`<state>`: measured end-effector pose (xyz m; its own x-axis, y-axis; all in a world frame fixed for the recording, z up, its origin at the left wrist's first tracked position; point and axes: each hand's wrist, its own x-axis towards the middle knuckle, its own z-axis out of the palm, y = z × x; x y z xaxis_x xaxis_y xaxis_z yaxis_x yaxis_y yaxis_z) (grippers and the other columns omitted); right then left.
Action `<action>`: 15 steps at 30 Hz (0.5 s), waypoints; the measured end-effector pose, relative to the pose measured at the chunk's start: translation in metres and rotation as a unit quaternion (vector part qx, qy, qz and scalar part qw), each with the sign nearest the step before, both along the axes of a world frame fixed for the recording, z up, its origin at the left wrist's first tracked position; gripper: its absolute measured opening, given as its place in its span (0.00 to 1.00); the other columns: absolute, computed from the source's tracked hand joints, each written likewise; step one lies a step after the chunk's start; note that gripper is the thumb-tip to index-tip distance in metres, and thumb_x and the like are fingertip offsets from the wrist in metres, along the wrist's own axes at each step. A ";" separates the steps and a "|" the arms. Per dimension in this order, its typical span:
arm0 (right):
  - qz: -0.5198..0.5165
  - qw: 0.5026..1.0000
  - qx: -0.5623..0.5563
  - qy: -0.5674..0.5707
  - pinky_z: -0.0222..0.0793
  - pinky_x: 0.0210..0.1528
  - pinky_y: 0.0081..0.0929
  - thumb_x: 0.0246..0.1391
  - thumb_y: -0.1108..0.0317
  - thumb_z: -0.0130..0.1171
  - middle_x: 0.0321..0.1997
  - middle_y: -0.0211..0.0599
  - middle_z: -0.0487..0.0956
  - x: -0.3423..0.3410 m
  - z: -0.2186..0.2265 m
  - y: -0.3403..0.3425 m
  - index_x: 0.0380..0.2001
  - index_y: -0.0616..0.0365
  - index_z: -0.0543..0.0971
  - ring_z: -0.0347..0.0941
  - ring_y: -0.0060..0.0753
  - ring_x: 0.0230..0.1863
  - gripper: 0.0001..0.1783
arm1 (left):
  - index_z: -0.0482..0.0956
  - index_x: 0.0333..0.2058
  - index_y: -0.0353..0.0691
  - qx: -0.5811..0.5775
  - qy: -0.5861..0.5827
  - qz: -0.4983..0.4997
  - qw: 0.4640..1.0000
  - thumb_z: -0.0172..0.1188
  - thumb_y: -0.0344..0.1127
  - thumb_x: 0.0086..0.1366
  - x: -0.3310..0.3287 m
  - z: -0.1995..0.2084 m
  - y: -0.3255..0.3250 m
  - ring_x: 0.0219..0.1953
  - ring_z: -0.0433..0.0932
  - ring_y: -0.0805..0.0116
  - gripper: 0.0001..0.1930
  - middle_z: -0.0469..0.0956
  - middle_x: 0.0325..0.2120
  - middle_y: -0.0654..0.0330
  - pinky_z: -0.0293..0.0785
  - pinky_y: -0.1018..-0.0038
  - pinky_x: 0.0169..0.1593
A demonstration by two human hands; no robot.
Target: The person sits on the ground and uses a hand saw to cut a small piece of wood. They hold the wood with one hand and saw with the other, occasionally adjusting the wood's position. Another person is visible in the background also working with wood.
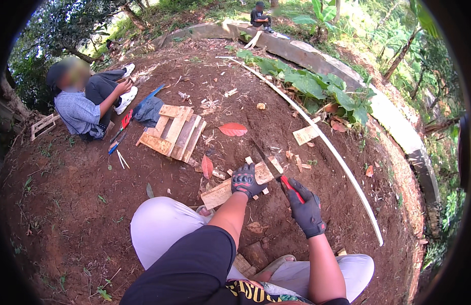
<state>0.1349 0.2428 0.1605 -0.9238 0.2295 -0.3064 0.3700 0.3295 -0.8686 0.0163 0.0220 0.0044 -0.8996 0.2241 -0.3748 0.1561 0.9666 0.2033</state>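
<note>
Left hand (248, 181), gloved in black, greyish at the knuckles; beneath it we list one wooden plank (221, 193), pale tan. Right hand (307, 211), gloved in black, with one red-handled, dark-bladed handsaw (292, 188). Beyond the left hand, to its left: one slatted wooden crate (175, 133), striped yellow-tan and grey-brown. Straight beyond that hand: one leaf (233, 129), red-orange. Beyond the right hand we enter one long pole (333, 145), cream; one broad-leaved plant (307, 84), green. Around both hands: soil (72, 203), reddish brown.

Outdoor dirt yard (78, 203) with leafy plants (307, 85)
</note>
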 end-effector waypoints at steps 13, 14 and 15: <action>-0.015 0.999 -0.023 -0.030 0.78 0.69 0.40 0.72 0.61 0.65 0.61 0.54 0.89 -0.003 0.007 -0.003 0.65 0.52 0.87 0.86 0.51 0.65 0.22 | 0.72 0.73 0.39 0.015 0.009 0.002 1.000 0.77 0.68 0.54 0.002 0.003 -0.001 0.66 0.79 0.48 0.55 0.79 0.62 0.48 0.73 0.52 0.70; -0.015 0.999 -0.023 -0.029 0.78 0.69 0.40 0.72 0.61 0.65 0.61 0.54 0.89 -0.003 0.009 -0.004 0.65 0.52 0.87 0.86 0.51 0.65 0.22 | 0.72 0.72 0.38 0.019 0.020 0.002 1.000 0.78 0.68 0.53 0.002 0.004 -0.001 0.65 0.80 0.48 0.55 0.79 0.61 0.48 0.75 0.53 0.69; -0.018 0.999 -0.023 -0.031 0.78 0.69 0.40 0.72 0.60 0.65 0.61 0.54 0.89 -0.002 0.008 -0.004 0.65 0.52 0.87 0.86 0.51 0.65 0.22 | 0.72 0.72 0.38 0.021 0.017 0.002 1.000 0.78 0.68 0.53 0.003 0.003 0.000 0.65 0.80 0.48 0.55 0.79 0.61 0.48 0.75 0.53 0.69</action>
